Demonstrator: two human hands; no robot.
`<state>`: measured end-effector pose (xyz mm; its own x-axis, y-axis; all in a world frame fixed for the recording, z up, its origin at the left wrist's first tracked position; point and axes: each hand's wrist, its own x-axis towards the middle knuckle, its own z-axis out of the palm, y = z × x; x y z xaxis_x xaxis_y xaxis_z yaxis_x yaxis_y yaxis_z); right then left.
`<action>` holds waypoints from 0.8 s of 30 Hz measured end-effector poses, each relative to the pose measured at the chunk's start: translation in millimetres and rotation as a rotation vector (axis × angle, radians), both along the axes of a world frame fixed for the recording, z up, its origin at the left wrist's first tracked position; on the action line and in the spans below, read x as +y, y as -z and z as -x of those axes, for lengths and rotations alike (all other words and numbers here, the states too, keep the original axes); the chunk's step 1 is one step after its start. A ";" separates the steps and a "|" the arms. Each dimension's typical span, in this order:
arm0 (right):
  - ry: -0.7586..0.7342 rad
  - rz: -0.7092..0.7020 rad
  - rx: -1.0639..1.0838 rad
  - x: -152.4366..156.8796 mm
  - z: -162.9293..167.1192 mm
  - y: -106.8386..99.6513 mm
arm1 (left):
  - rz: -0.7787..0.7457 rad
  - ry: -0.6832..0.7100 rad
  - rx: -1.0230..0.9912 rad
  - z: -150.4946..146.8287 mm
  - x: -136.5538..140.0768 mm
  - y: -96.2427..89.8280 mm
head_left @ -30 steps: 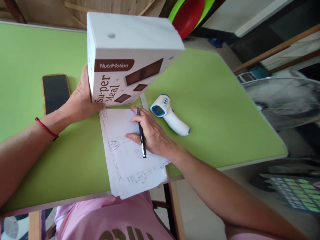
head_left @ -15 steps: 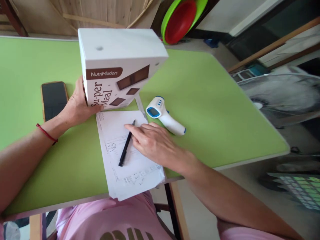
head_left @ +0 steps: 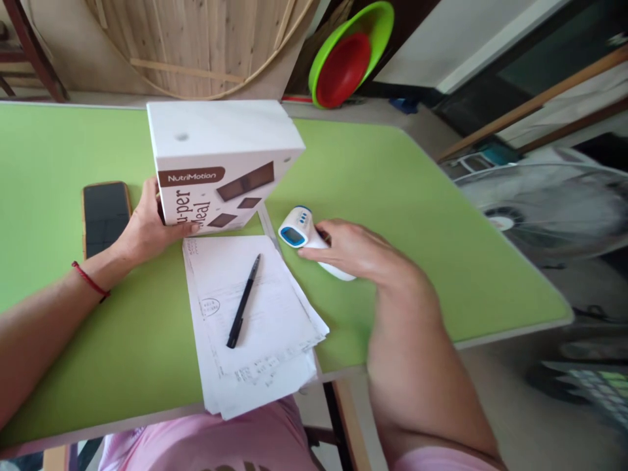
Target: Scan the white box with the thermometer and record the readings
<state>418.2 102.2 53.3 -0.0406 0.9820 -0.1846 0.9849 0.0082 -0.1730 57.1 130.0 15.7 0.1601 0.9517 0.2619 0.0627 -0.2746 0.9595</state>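
The fingers [head_left: 330,224] of our right hand [head_left: 366,248] curl around the handle of the white thermometer [head_left: 308,237], thumb along its near side. The thermometer appears to rest on the desk [head_left: 417,222], to the right of the papers [head_left: 279,324], its small screen towards us. Our left hand [head_left: 150,226] clasps the lower left edge of the white box [head_left: 220,158], thumb across its front; the other fingers are partly hidden behind it. The phone [head_left: 105,216] lies just left of that hand.

As far as we can judge, two steps are done: the pen [head_left: 244,301] is laid on the papers, and the thermometer is grasped. It is not yet lifted clear, and the box is not yet let go.

Half a second ago our right hand was over the papers beside the pen; now it is at the thermometer, and the pen lies uncovered. Our left hand stays on the box.
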 end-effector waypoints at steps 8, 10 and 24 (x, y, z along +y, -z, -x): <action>-0.152 -0.196 1.287 -46.8 66.1 -11.7 | 0.034 -0.094 -0.003 -3.5 -20.0 -33.6; -0.254 0.079 1.514 -68.0 88.0 -13.7 | 0.059 -0.022 -0.079 -7.7 -22.8 -40.6; -0.242 0.242 1.597 -90.2 103.7 7.0 | -0.171 -0.143 0.103 -16.8 -50.5 -60.1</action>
